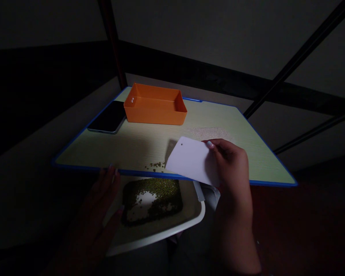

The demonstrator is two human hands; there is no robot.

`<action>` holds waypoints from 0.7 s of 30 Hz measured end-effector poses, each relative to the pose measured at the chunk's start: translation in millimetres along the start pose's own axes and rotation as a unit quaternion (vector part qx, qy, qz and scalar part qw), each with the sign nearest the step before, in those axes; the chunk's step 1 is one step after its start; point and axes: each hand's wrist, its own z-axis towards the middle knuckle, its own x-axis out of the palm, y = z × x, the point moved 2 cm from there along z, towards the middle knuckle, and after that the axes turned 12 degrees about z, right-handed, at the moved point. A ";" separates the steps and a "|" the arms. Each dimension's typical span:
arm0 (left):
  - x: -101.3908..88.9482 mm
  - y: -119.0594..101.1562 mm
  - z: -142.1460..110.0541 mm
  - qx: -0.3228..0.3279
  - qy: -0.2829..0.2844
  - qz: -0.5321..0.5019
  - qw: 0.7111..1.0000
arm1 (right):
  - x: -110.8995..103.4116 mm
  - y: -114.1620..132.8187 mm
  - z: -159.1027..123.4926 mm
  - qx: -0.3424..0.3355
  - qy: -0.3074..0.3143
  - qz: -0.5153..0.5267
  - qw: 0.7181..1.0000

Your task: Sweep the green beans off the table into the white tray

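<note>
My right hand (228, 161) pinches a white plastic scraper (191, 159) with a small hole in one corner, its thumb on the upper face. The scraper is tilted over the front edge of the table, beside a small scatter of mung beans (156, 165). Below that edge stands a white basin (161, 237) with many more green mung beans (161, 188) on its bottom. In deep shade at the basin's left side is my left hand (99, 211), fingers stretched and thumb apart; whether it touches the basin is hard to see.
An orange open box (155, 117) stands toward the back of the blue-edged table (126, 147). Left of it lies a dark-screened tablet or phone (107, 117). A pale speckled patch (208, 133) shows behind the scraper. Walls and dark bars surround the table.
</note>
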 end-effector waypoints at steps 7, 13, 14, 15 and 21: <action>2.8 -1.5 2.2 -0.004 0.000 0.003 1.000 | -1.2 -2.2 1.5 0.010 -0.022 -0.019 1.000; 3.4 0.0 1.0 -0.011 0.012 -0.003 1.000 | 3.7 -0.1 1.7 0.011 -0.020 -0.027 0.999; 3.9 0.3 0.5 -0.012 0.014 -0.003 1.000 | 3.8 -0.4 2.0 0.012 -0.023 -0.035 0.999; 4.4 0.6 0.0 -0.013 0.015 -0.003 1.000 | 3.8 -1.0 2.6 0.012 -0.026 -0.042 0.999; 5.2 0.4 -1.5 -0.009 0.009 -0.007 1.000 | 5.4 -5.5 5.7 0.003 -0.048 -0.052 0.997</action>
